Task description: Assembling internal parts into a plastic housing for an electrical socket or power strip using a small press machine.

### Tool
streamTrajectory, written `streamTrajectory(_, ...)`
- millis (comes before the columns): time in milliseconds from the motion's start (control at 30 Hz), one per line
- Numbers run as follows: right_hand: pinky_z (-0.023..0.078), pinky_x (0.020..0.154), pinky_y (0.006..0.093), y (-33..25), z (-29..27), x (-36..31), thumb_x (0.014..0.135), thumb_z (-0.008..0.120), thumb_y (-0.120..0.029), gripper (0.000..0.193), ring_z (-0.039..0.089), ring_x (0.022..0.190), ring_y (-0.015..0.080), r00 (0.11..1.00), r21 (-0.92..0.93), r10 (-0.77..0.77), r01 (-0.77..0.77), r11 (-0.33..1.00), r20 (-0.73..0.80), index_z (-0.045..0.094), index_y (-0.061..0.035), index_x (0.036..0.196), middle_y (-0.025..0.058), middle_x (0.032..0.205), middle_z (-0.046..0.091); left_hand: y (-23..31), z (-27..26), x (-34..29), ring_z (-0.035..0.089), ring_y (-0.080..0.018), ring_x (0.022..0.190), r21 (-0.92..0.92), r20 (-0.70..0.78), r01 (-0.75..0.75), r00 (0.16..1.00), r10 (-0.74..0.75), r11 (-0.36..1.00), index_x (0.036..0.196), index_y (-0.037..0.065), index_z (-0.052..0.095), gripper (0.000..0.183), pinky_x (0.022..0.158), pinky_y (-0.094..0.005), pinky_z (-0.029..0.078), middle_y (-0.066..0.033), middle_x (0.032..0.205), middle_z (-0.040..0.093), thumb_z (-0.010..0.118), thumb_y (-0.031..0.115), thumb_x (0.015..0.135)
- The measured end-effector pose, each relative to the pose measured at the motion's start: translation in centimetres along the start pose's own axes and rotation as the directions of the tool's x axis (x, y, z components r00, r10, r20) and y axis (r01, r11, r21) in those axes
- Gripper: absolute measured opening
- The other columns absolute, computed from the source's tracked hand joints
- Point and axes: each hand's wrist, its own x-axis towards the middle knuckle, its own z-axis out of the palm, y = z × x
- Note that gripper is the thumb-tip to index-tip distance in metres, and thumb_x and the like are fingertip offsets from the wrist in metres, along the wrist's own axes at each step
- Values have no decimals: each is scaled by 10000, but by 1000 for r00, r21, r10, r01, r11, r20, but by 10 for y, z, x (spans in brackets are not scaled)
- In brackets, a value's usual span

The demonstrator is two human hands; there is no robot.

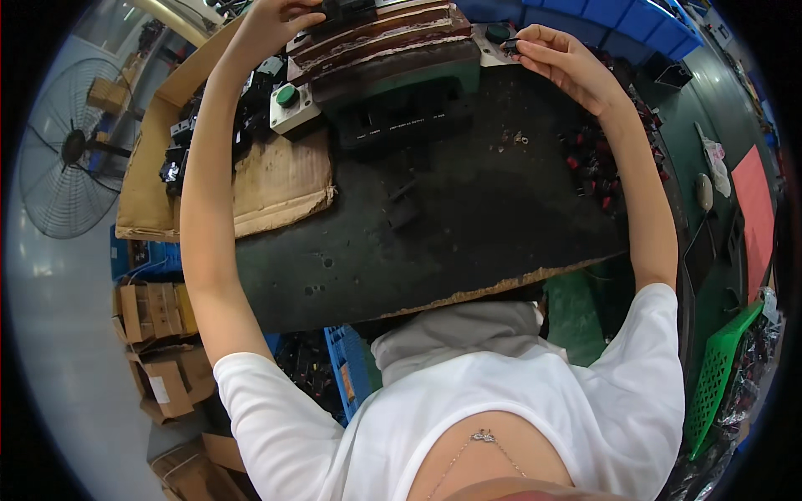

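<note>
At the top edge my left hand (280,18) has its fingers curled at a black plastic part (347,10) on top of a machine; the picture's rim cuts off some of this hand. My right hand (564,63) pinches a small black part (511,43), too small to make out well, over the right white button box. The machine fixture (388,54) has layered brown and dark plates. A black panel housing (401,117) with openings along its face sits in front of it. A green push button (287,96) tops the left white box, and a dark green one (498,33) the right.
Red-and-black small parts (593,163) are heaped by my right forearm, with tiny metal pieces (522,139) nearby. One black part (401,207) lies mid-table. A cardboard box (284,179) of black parts stands left. Farther out are a fan (73,146) and a green basket (723,376).
</note>
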Motion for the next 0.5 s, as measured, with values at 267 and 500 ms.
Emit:
streamTrajectory(267,448,862,169,-4,8,0,862,613,-191,200,564,910,44,999,-110,-24,29,994,43,586,-55,1006,-27,930,579,-29,7,-5,606,-120,913,274,-85,-310,935,344,910,1052,56,646,225,829,-222,465,-28,1001,644,606,173,864)
streamTrajectory(500,494,732,194,-16,26,-2,830,631,-71,109,608,776,94,997,127,77,-78,989,13,597,-37,928,32,839,625,-51,3,-15,575,-94,952,-19,-52,47,997,-48,999,1074,80,652,228,824,-225,458,-18,1072,630,590,173,875)
